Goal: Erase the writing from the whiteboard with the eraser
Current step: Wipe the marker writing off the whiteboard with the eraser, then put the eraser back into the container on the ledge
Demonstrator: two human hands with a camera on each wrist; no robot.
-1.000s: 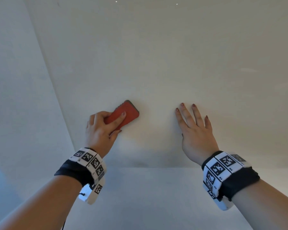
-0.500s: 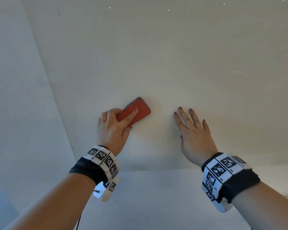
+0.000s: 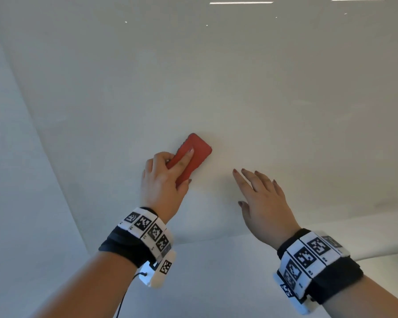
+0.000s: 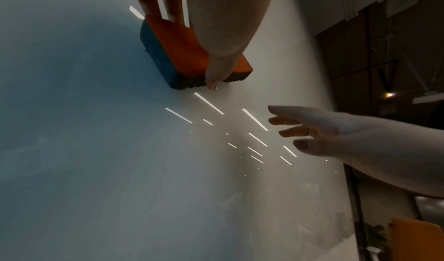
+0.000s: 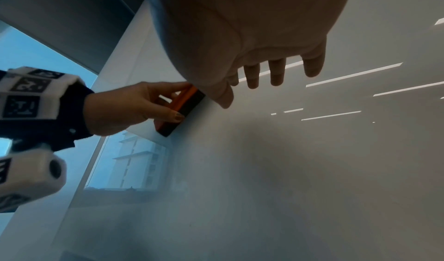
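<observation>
The whiteboard (image 3: 239,88) fills the head view, glossy and white, with no writing visible on it. My left hand (image 3: 163,180) grips a red-orange eraser (image 3: 193,154) with a dark felt underside, pressed flat against the board; the forefinger lies along its back and the thumb pinches its lower edge. The left wrist view shows the eraser (image 4: 185,52) under my fingers, felt side on the board (image 4: 120,151). My right hand (image 3: 260,196) is open to the right of the eraser, its straight fingers spread near the board; contact cannot be told. In the right wrist view the eraser (image 5: 182,109) sits on the board (image 5: 288,170) left of my right fingers (image 5: 276,71).
The board's left edge (image 3: 44,145) runs diagonally, with a pale wall beyond it. Its lower edge (image 3: 216,239) lies just under my wrists. Ceiling lights reflect in the board's top (image 3: 239,3). An orange chair back (image 4: 418,240) shows at the lower right of the left wrist view.
My left hand has slid the eraser rightward and a little upward across the board, closer to my right hand. The right hand has stayed nearly in place with its fingers straight.
</observation>
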